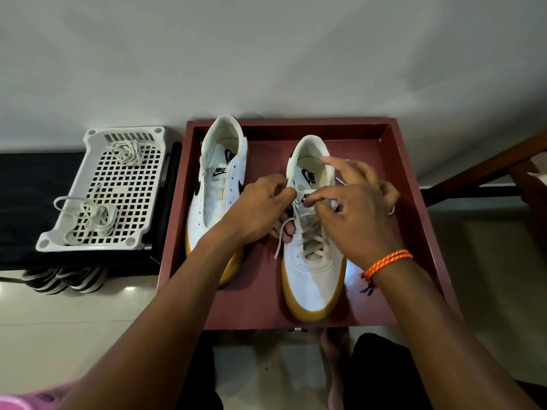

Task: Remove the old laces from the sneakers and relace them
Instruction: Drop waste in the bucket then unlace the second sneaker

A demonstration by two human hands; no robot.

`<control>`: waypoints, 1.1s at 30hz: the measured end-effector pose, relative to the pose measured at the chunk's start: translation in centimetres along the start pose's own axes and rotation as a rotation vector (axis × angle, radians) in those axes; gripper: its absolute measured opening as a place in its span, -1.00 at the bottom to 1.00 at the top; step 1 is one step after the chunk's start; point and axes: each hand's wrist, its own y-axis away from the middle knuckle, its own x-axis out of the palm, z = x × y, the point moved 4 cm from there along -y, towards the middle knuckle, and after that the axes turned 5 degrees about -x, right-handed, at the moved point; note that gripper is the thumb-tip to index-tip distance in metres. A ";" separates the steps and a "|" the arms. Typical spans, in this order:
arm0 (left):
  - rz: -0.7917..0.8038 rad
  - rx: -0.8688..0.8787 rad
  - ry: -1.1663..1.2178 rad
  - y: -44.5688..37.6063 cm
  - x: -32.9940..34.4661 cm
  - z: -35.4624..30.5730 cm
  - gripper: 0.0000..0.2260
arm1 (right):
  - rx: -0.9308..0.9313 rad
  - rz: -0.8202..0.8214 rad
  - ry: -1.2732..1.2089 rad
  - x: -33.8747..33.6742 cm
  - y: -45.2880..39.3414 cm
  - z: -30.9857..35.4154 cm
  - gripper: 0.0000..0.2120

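NIKE on both tongue labels, left sneaker [217, 190] unlaced, right sneaker [313, 261] half-laced

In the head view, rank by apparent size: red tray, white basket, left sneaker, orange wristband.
1. red tray
2. white basket
3. left sneaker, partly hidden by an arm
4. orange wristband

Left hand [260, 208] fingers curled, pinching; right hand [355, 208] fingers pinching.
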 end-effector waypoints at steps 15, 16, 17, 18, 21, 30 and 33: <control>0.030 -0.013 0.042 0.3 0.0 -0.3 -0.82 | -0.077 0.064 0.014 1.0 0.4 0.8 -0.80; 0.031 -0.011 0.044 0.3 0.0 -0.4 -0.83 | -0.100 0.090 0.044 1.5 0.5 0.9 -0.84; 0.032 -0.014 0.046 0.3 -0.1 -0.3 -0.82 | -0.120 0.100 0.062 1.9 0.6 0.9 -0.88; 0.035 -0.019 0.047 0.3 -0.1 -0.3 -0.82 | -0.134 0.094 0.061 1.9 0.6 0.7 -0.90; 0.044 -0.035 0.047 0.2 0.0 -0.1 -0.81 | -0.112 0.014 -0.028 1.0 0.1 -0.4 -0.84; -0.328 0.224 -0.324 0.4 -0.4 -0.5 -0.86 | 0.181 -0.288 -0.509 -5.2 -0.9 -4.9 -0.69; -0.421 0.443 -0.485 0.9 0.2 -1.6 -0.75 | 0.165 0.048 -0.308 -3.8 -0.5 -5.4 -0.70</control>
